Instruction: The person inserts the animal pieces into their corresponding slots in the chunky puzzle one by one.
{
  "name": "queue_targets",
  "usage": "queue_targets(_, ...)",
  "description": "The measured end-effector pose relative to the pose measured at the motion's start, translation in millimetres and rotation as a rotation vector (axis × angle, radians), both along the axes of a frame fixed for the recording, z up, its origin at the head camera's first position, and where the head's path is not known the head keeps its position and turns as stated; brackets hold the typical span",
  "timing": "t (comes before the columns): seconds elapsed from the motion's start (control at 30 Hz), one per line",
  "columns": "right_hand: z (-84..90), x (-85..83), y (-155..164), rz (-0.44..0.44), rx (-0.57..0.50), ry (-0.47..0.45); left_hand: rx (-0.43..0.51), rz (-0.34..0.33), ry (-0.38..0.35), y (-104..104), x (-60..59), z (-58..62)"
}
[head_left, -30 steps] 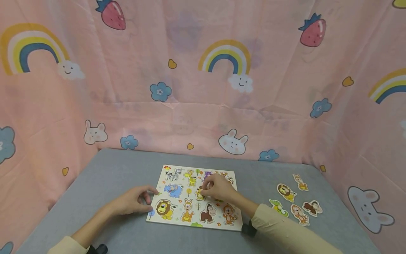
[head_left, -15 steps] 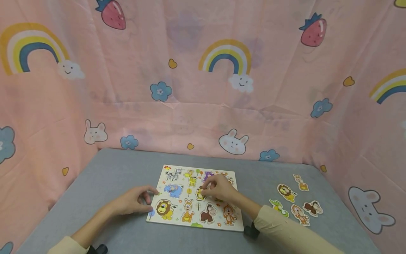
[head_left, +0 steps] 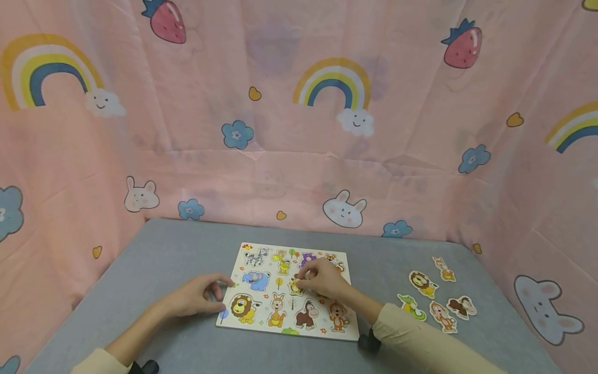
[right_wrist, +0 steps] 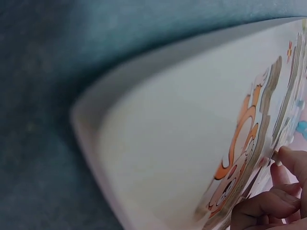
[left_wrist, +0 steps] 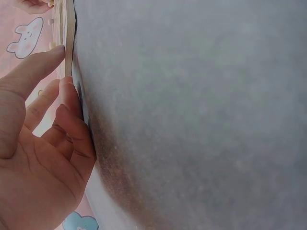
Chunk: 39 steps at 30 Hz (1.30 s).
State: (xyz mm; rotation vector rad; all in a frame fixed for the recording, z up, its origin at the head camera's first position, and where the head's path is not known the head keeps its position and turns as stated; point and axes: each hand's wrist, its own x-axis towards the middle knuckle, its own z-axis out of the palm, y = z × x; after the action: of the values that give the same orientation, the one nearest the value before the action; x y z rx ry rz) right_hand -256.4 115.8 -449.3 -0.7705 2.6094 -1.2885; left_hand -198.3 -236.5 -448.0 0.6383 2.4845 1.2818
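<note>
A: State the large items first.

B: A pink printed curtain (head_left: 299, 130) stands beyond the fingers on all sides. Below the hands lies a grey table (head_left: 163, 254). On it, a puzzle board (head_left: 286, 332) lies flat, between and under both sets of fingertips.

A: Left hand?

B: The left hand (head_left: 198, 295) rests on the table at the board's left edge. The fingers (left_wrist: 64, 98) are loosely curled and bear against that edge; the thumb tip touches the top face near the elephant piece (head_left: 256, 280). The fingers hold nothing. The lion piece (head_left: 241, 306) sits in the board just right of the fingertips.

A: Right hand?

B: The right hand (head_left: 323, 278) lies over the board's centre. Its fingers (right_wrist: 261, 208) are curled, with the tips pinching a small yellow piece (head_left: 294, 285) at its recess in the middle row. Whether that piece is fully seated cannot be told. The gorilla piece (head_left: 306, 314) and the monkey piece (head_left: 337, 316) sit in the row nearer the person than the fingertips.

A: Loose items?

B: Five loose pieces (head_left: 436, 296) lie on the table well to the right of the right hand, apart from the board. Among them is a loose lion (head_left: 421, 283).
</note>
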Motion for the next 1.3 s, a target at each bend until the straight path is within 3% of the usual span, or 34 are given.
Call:
queue_targets(0.47,-0.7,1.3,-2,-0.022,-0.002,-0.013,-0.007,0.008,-0.007,1,1.0,1.3)
queue_targets(0.97,3.6,-1.0,16,0.092,-0.125,-0.096,-0.003,0.001,0.01,-1,-1.1,-2.1)
queue_targets(1.3,7.6,-7.7,41,0.044,-0.113,-0.035,-0.005,-0.003,0.013,-1,-1.0,-1.9)
